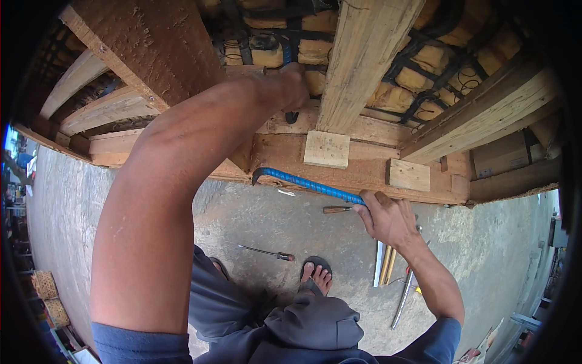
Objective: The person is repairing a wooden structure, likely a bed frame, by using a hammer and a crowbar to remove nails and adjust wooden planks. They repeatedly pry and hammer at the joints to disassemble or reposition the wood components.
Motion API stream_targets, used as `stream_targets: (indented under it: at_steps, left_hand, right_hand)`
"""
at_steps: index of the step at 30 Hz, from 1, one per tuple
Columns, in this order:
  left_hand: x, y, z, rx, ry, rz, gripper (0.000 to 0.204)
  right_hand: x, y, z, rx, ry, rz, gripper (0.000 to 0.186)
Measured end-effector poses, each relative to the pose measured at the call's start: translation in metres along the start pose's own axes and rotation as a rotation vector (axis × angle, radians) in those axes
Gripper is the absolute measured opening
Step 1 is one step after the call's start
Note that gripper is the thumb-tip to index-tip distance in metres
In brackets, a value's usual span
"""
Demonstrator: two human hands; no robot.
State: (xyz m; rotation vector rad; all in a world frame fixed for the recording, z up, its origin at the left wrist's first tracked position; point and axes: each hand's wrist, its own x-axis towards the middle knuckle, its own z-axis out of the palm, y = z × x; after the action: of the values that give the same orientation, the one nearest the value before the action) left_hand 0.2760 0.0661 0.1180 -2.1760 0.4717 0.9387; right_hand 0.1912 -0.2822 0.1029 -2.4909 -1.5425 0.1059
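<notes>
My right hand (pixel 388 221) is closed round one end of a blue pry bar (pixel 309 184). The bar's dark hooked tip lies against the lower wooden rail (pixel 279 151) of an upturned seat frame. Higher up, my left hand (pixel 294 86) is wrapped round a second bar, blue above the fist and dark at its lower end (pixel 291 116). My wrist and fist hide much of it. Behind that hand, black webbing straps (pixel 295 31) cross over yellow foam (pixel 315 53) inside the frame.
Thick wooden beams (pixel 364 67) span the frame, with small wood blocks (pixel 327 149) on its rail. On the concrete floor (pixel 242 212) lie a screwdriver (pixel 282 256), a wood-handled tool (pixel 336 209) and several long tools (pixel 403 300). My sandalled foot (pixel 316 273) is close by.
</notes>
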Motion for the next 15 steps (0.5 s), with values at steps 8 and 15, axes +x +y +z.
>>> stream_targets:
  at_steps: [8, 15]
  left_hand:
    - [-0.006, 0.001, -0.004, -0.082, 0.063, -0.045, 0.026]
    - [-0.019, -0.004, 0.004, -0.101, 0.088, -0.099, 0.028]
  right_hand:
    - [0.060, 0.008, -0.013, -0.208, -0.040, -0.140, 0.033]
    - [0.083, 0.008, -0.042, -0.343, -0.077, -0.260, 0.035]
